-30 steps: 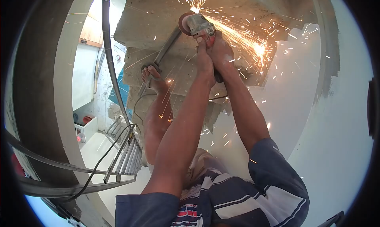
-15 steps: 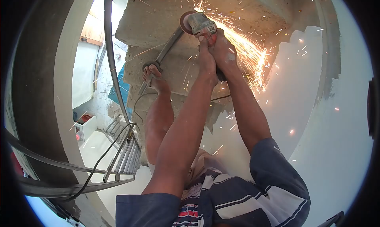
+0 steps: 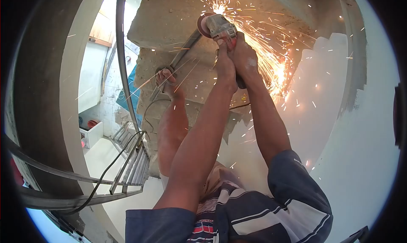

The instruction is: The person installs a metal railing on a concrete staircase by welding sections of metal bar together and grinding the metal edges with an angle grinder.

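An angle grinder [image 3: 222, 29] with a reddish disc [image 3: 204, 25] is gripped by both my hands near the top of the view. My left hand [image 3: 226, 67] closes around its body from the left, and my right hand [image 3: 246, 60] wraps it from the right; part of the body is hidden between them. By the disc lies the upper end of a grey metal bar [image 3: 185, 48], slanting across concrete steps [image 3: 169, 20]. My foot [image 3: 166, 77] in a dark sandal presses on the bar's lower part. Bright sparks [image 3: 265, 52] spray up and down to the right.
At left a curved metal rail [image 3: 122, 52] runs down towards a metal ladder [image 3: 135, 166]. A black cable [image 3: 99, 181] hangs over the ladder. To the right stands a partly white-painted wall [image 3: 326, 77]. A white box [image 3: 92, 135] sits low at left.
The grinder and both hands have shifted slightly down and right in the view, as has the bar. The sparks at the top are larger. Both hands keep their hold.
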`<move>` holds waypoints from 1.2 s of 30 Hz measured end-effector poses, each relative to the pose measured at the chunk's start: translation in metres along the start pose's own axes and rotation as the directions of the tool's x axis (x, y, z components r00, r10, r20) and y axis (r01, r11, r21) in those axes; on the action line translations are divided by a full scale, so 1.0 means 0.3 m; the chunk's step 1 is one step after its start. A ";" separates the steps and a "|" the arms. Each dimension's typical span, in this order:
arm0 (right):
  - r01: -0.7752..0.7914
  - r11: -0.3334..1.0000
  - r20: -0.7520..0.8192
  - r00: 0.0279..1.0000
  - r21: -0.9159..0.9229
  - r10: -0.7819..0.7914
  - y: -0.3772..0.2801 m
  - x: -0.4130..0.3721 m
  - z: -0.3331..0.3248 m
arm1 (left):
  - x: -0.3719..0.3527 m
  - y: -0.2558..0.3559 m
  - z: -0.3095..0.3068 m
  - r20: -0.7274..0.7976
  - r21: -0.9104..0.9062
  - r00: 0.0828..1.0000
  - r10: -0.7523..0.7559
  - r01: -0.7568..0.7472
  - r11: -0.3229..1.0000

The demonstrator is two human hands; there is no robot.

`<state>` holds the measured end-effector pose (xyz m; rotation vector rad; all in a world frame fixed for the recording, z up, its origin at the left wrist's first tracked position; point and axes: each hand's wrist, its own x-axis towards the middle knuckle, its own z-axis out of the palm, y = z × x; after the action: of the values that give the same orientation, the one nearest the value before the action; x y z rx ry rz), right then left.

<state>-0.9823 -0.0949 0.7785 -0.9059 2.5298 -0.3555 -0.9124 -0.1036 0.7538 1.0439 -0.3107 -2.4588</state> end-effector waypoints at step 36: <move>-0.056 0.997 -0.032 0.998 0.048 0.058 0.058 -0.069 0.009 | -0.043 -0.057 0.008 -0.027 0.013 0.999 0.024 -0.023 1.000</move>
<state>-0.9761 -0.0686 0.7760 -0.8151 2.5607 -0.4134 -0.9117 -0.0822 0.7572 1.0724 -0.3282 -2.4225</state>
